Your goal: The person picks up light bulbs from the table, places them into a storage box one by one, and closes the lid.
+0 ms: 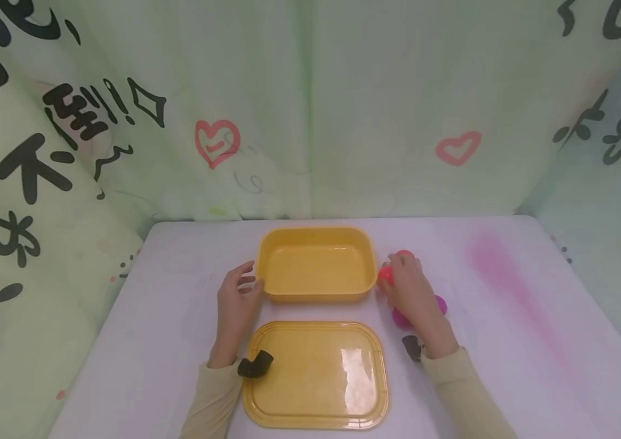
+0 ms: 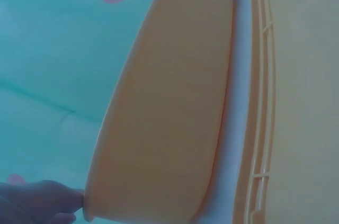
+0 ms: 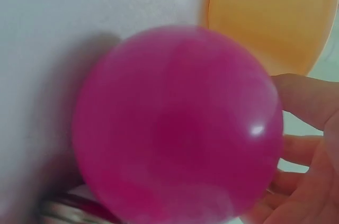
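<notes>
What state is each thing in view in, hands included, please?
Yellow container: upright and open, nothing visible inside.
Yellow lid: off, lying flat in front of the container.
Red object: in the right hand's grip, largely hidden.
Magenta ball: round; whether joined to the red object is unclear.
Left hand: fingers touching the container's left side.

Both arms come in from the near side, left arm on the left, right arm slanting in from the right, pale sleeves down to the wrists. Left hand has its fingers loosely bent toward the right. Right hand is back-up, thumb apart from the fingers, but its fingertips are hidden, so can't tell the grip tbh.
</notes>
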`<state>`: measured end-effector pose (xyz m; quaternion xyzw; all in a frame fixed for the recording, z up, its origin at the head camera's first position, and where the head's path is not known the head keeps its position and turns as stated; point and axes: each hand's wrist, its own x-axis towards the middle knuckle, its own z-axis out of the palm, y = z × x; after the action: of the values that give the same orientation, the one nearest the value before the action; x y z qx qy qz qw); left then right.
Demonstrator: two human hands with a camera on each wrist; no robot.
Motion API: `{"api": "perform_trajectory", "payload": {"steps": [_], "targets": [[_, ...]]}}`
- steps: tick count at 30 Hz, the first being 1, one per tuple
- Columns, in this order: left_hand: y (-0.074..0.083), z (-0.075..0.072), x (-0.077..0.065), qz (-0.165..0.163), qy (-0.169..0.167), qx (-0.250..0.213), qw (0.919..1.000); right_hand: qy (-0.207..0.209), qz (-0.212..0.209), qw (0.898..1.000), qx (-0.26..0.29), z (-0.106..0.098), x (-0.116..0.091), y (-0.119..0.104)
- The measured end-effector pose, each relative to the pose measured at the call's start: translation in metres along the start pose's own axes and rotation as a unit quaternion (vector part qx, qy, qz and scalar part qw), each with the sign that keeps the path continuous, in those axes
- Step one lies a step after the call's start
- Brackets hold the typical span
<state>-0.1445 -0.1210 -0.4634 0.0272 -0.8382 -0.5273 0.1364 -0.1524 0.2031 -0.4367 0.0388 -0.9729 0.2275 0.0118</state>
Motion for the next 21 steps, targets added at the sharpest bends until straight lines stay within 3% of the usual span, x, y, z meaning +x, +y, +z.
{"api": "perform_trajectory", "payload": {"steps": [12,21], "targets": [[-0.006,-0.002,0.009,-0.081,-0.026,-0.050,0.9951,0.003,0.004,1.000,-0.014,-0.002,0.010,-0.002],[-0.007,-0.004,0.010,-0.155,-0.052,-0.098,0.9817,-0.023,0.026,0.999,-0.014,0.000,0.014,0.000]]}}
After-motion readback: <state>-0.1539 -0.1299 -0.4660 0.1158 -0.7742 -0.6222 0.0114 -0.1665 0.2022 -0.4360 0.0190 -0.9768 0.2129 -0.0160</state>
